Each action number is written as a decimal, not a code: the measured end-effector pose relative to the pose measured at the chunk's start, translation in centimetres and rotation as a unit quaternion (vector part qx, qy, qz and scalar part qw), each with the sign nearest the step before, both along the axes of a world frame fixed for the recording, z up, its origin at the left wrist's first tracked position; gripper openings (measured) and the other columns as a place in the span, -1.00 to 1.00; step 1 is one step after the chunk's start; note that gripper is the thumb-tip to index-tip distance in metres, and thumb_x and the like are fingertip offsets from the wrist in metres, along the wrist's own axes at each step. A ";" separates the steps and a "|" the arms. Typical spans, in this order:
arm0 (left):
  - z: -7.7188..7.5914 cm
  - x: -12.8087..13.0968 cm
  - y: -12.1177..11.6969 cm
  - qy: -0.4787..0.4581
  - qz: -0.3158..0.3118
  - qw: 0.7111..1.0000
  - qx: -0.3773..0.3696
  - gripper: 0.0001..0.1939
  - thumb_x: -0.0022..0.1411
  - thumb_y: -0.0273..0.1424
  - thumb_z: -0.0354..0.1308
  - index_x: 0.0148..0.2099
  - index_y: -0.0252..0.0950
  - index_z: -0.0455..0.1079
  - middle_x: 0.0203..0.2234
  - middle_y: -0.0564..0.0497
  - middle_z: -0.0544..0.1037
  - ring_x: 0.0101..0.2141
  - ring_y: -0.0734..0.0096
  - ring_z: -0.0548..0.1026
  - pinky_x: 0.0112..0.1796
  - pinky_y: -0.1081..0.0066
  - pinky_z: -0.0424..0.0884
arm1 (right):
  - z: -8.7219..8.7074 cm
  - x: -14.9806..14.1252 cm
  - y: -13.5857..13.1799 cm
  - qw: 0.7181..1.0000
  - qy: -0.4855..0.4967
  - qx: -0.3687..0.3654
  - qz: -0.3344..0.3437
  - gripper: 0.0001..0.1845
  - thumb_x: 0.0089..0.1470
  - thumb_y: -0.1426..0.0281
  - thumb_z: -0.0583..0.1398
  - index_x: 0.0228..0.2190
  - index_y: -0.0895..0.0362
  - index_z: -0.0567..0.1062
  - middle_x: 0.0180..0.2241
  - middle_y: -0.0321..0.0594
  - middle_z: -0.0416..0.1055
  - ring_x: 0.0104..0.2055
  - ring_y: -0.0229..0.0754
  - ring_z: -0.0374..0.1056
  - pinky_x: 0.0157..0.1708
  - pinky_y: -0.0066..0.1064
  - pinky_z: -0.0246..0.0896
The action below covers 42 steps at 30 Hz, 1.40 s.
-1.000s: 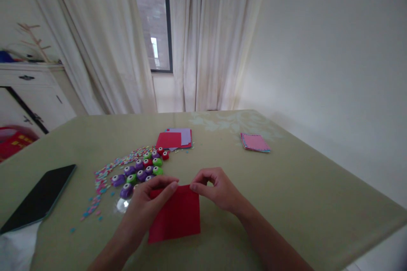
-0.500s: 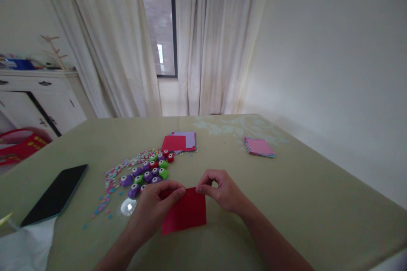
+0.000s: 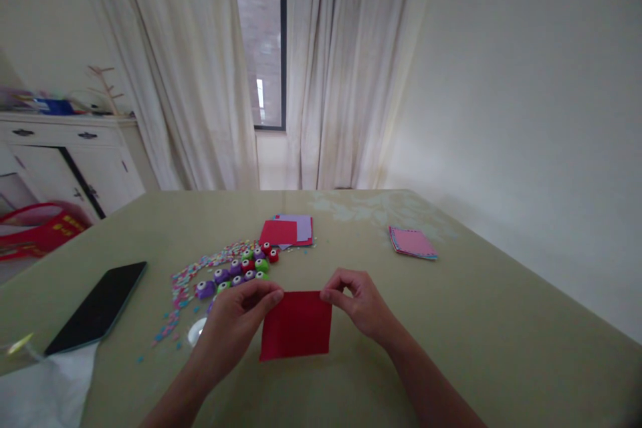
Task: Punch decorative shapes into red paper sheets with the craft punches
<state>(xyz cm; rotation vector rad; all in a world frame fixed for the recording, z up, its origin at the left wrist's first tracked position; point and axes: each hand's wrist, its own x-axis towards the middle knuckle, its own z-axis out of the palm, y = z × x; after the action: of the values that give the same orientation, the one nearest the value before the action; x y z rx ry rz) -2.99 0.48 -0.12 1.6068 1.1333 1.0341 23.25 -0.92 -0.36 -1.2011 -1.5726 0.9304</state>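
A red sheet of paper [image 3: 297, 326] hangs between my two hands above the near part of the table. My left hand [image 3: 245, 314] pinches its upper left corner between thumb and fingers. At the upper right corner, my right hand [image 3: 358, 301] grips the sheet the same way. Just beyond my left hand lie several small purple, green and red pieces with eye-like spots [image 3: 235, 269], some of them hidden by the hand. A clear, shiny round object [image 3: 196, 332] shows partly beside my left wrist.
Scattered coloured bits [image 3: 183, 284] curve along the left of the eyed pieces. Behind them lies a stack of red and lilac paper [image 3: 279, 233]; a pink paper stack [image 3: 412, 242] is farther right. A dark tablet [image 3: 97, 307] and white tissue [image 3: 47, 384] lie on the left of the table [image 3: 476, 321].
My hands have spread slightly apart, the left now at the sheet's upper left corner. The sheet is stretched flatter along its top edge. The view has shifted a little.
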 end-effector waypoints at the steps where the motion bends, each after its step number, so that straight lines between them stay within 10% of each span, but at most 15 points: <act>1: 0.0 -0.1 0.0 0.000 0.002 1.000 0.005 -0.65 0.27 -0.05 0.33 -0.22 -0.23 0.67 -0.34 -0.03 0.73 -0.31 0.19 0.65 -0.28 0.39 0.51 | 0.0 0.0 0.0 1.000 0.002 0.001 0.001 -0.75 0.07 0.20 0.40 -0.49 0.12 0.63 -0.49 -0.24 0.55 -0.37 -0.16 0.39 -0.31 -0.35 0.21; 22: 0.3 -0.4 0.4 -0.027 0.043 0.998 0.032 -0.65 0.26 -0.04 0.36 -0.20 -0.24 0.68 -0.29 -0.06 0.75 -0.26 0.18 0.66 -0.21 0.35 0.57 | -0.6 0.1 0.3 0.999 0.053 0.006 0.001 -0.70 0.10 0.15 0.42 -0.47 0.13 0.63 -0.47 -0.23 0.54 -0.36 -0.15 0.38 -0.27 -0.32 0.23; 28: 0.4 -0.2 0.7 -0.126 0.138 0.982 -0.008 -0.43 0.09 0.10 0.42 -0.13 -0.31 0.62 -0.26 -0.14 0.74 -0.28 0.17 0.67 -0.19 0.26 0.61 | -1.5 2.1 1.7 0.970 0.200 0.013 -0.138 -0.54 -0.04 -0.02 0.49 -0.47 0.11 0.60 -0.53 -0.32 0.42 -0.47 -0.24 0.24 -0.39 -0.35 0.20; 34: -1.9 4.1 -1.4 -0.191 -0.011 0.980 -0.060 -0.29 0.29 0.02 0.34 0.32 -0.29 0.38 0.17 -0.31 0.61 0.05 0.04 0.65 -0.01 0.13 0.61 | -2.4 -0.3 1.2 0.924 0.351 -0.106 -0.107 -0.43 -0.32 0.07 0.63 -0.34 0.08 0.59 -0.40 -0.29 0.56 -0.42 -0.23 0.46 -0.38 -0.39 0.38; 42: -1.3 3.5 -1.1 -0.152 0.001 0.985 -0.083 -0.54 0.12 -0.03 0.43 -0.18 -0.35 0.62 -0.34 -0.17 0.75 -0.41 0.21 0.66 -0.32 0.27 0.58 | -2.7 -3.5 0.0 0.965 0.247 -0.081 -0.032 -0.54 -0.14 0.05 0.55 -0.45 0.12 0.58 -0.54 -0.32 0.47 -0.52 -0.30 0.24 -0.48 -0.42 0.11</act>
<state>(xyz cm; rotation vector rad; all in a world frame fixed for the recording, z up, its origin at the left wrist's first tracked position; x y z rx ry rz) 0.54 -0.66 -1.44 1.2678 0.9858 1.1112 19.78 -0.92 -3.08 -1.0199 -1.0701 1.2238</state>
